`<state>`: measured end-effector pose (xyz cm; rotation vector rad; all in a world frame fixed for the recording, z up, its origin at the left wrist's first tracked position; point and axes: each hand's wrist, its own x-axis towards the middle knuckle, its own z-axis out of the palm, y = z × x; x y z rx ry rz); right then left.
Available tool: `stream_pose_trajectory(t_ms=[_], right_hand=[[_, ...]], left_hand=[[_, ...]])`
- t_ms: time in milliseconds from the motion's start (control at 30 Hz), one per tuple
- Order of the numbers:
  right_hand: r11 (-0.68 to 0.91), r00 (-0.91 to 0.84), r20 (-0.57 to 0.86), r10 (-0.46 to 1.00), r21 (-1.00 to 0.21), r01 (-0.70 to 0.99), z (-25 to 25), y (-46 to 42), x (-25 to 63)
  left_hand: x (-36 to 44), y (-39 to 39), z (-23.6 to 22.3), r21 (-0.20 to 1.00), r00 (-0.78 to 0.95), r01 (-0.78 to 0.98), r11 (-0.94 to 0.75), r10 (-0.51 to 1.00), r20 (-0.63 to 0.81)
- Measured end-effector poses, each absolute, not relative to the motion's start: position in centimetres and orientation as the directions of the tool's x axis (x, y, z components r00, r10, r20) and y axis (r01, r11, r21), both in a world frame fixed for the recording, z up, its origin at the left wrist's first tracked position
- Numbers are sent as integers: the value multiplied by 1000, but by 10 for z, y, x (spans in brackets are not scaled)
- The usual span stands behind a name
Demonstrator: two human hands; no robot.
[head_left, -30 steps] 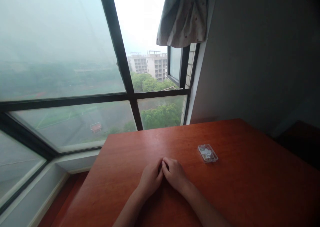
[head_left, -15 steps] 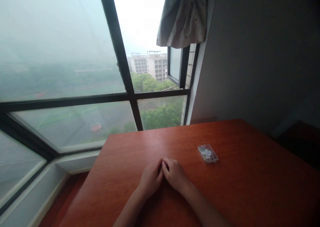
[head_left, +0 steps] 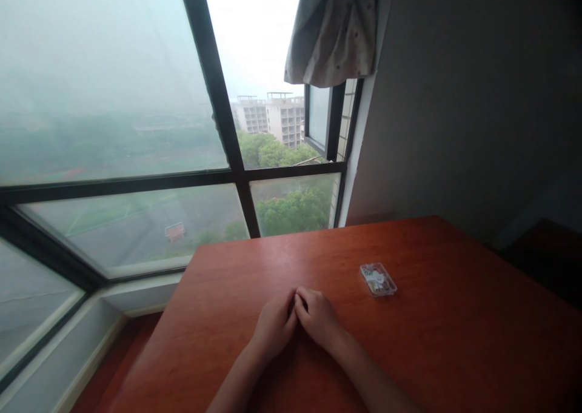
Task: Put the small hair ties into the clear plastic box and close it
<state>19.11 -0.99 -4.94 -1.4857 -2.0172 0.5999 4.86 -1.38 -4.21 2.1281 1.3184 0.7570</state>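
Note:
My left hand (head_left: 274,323) and my right hand (head_left: 317,317) rest together on the reddish-brown wooden table (head_left: 218,316). They touch at the fingertips, and the fingers of both are curled in. No object shows in either hand, though the undersides of the fingers are hidden. Beyond my right hand, to its right, lies a small clear plastic box (head_left: 378,279) with small pieces inside, some whitish, some green and brownish. Neither hand touches the box, and what the pieces are is too small to tell.
Dark-framed windows (head_left: 236,170) run along the table's far and left sides, with one sash swung outward. A grey curtain (head_left: 336,37) hangs above the far edge. The grey wall (head_left: 454,110) rises behind the table on the right.

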Motion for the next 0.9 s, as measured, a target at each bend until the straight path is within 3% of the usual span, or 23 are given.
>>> stream_pose_trajectory(t_ms=[900], right_hand=[[276,-242,143,960,-641,716,-47,-9,191]], left_hand=[[48,-13,-43,684,362,613,-395,910,201]])
